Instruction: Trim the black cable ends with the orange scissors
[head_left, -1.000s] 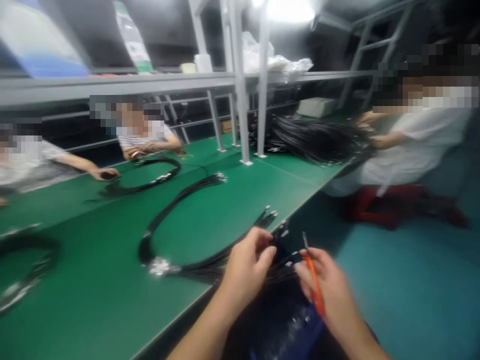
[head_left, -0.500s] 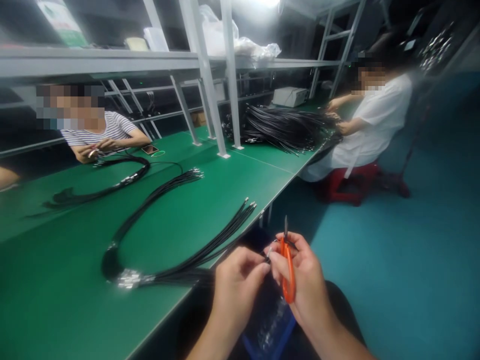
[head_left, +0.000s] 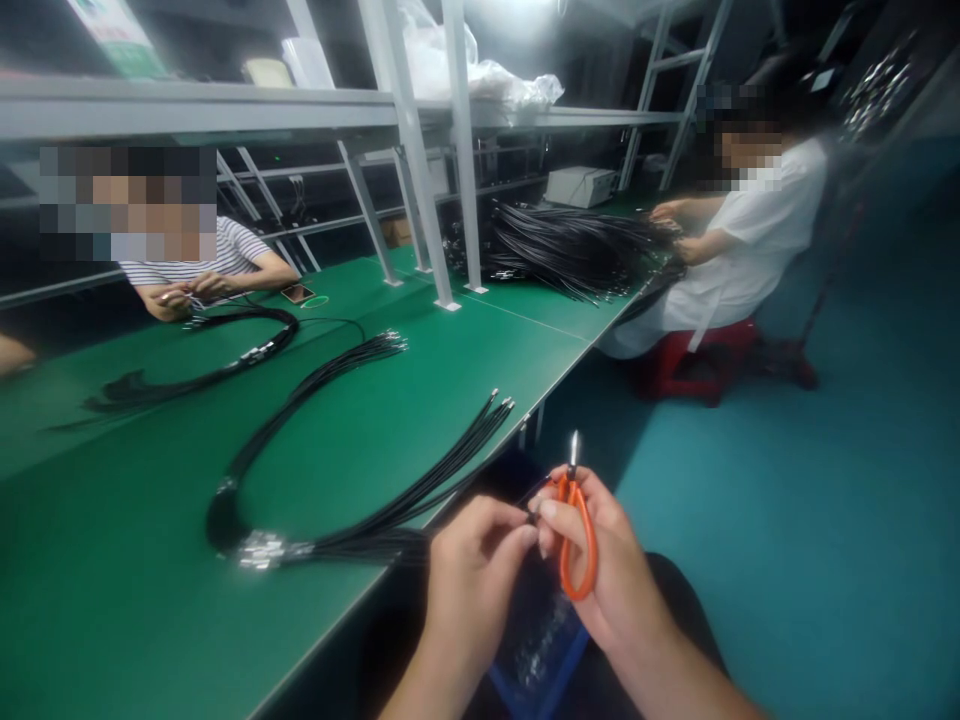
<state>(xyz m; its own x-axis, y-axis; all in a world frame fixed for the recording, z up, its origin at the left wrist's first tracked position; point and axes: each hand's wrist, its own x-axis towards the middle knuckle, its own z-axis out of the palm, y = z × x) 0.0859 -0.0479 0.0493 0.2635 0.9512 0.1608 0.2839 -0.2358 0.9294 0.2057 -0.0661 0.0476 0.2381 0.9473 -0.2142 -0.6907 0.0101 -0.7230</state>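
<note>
My left hand [head_left: 480,560] pinches the end of a black cable between thumb and forefinger, just past the table edge. Close beside it, my right hand [head_left: 600,540] is closed around orange-handled scissors [head_left: 579,570], their blades pointing up and away from me. The right thumb and forefinger also meet at the cable end; the small part there is mostly hidden by the fingers. A bundle of black cables [head_left: 375,530] with metal ends curves over the green table [head_left: 135,570], bound by a shiny wrap [head_left: 261,550]. Beneath my hands is a blue bin [head_left: 551,680] with small clear or shiny pieces.
Another person in a striped top [head_left: 244,245] handles a second cable bundle [head_left: 259,350] across the table. A person in white [head_left: 780,220] sits at the right by a large cable pile [head_left: 562,245]. Metal posts [head_left: 424,200] hold a shelf [head_left: 300,112] above the table.
The scissors have turned slightly in my right hand, so their handle loop and blades show broader. My left hand stays pinched at nearly the same spot.
</note>
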